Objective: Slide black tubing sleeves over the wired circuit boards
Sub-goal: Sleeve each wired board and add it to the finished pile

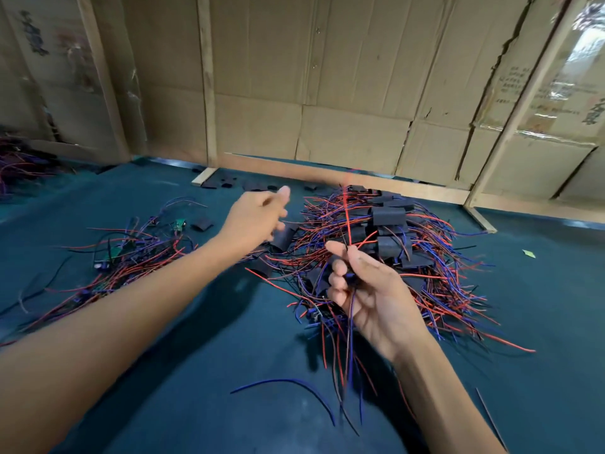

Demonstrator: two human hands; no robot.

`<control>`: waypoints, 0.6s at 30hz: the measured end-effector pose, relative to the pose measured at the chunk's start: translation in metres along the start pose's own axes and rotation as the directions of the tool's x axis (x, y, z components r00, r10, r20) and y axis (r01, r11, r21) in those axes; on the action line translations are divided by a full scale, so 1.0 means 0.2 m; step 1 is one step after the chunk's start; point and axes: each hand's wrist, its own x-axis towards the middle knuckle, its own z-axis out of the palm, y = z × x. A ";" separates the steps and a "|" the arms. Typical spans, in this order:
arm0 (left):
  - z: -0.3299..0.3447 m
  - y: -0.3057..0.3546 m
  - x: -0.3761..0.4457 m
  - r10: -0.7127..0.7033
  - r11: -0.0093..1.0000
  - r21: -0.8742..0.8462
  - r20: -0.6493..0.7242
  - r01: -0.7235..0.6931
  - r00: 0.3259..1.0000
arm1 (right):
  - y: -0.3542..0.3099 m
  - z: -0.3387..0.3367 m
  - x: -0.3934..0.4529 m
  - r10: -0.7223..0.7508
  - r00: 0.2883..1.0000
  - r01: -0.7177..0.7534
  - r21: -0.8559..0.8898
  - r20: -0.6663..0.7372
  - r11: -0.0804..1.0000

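Observation:
My right hand (366,290) grips a wired board in a black sleeve above the green table; its red, blue and black wires (348,348) hang below my palm and one red wire sticks up. Behind it lies a big pile of sleeved boards (389,237) with tangled wires. My left hand (258,217) hovers blurred left of that pile, fingers loosely spread and holding nothing. A loose black sleeve (283,239) lies just below it. At the left lies a smaller heap of bare green boards with wires (131,253).
Loose black sleeves (226,182) are scattered along the back of the green table (196,339), near a wooden rail (327,176). Cardboard walls (327,77) on wooden posts close off the back. Another wire pile (19,165) sits far left. Stray blue wire (288,386) lies near me.

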 end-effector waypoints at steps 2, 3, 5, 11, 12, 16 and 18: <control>-0.05 -0.12 0.07 0.013 0.903 0.426 0.081 -0.047 0.997 | 0.00 -0.02 0.00 0.010 1.000 -0.009 0.051 -0.012 0.999; -0.07 -0.17 0.08 -0.013 0.834 0.546 0.153 -0.074 0.988 | 0.00 -0.03 0.01 0.014 1.000 -0.013 0.080 -0.016 0.997; -0.09 -0.23 0.08 -0.099 0.780 0.622 0.223 -0.063 0.970 | -0.01 -0.05 0.01 0.022 0.999 -0.018 0.115 -0.029 0.993; -0.03 -0.24 0.08 -0.219 0.636 0.771 0.235 -0.044 0.947 | 0.01 -0.07 0.02 0.014 1.000 -0.010 0.120 -0.028 0.993; -0.02 -0.23 0.08 -0.226 0.620 0.784 0.227 -0.039 0.947 | 0.01 -0.07 0.02 0.009 1.000 -0.006 0.131 -0.022 0.991; 0.01 -0.18 0.07 -0.320 0.680 0.732 0.242 0.044 0.916 | 0.01 -0.07 0.02 0.021 0.999 -0.012 0.200 -0.043 0.980; 0.02 -0.18 0.06 -0.303 0.660 0.751 0.237 0.023 0.923 | 0.01 -0.07 0.03 0.038 0.997 -0.023 0.219 -0.066 0.975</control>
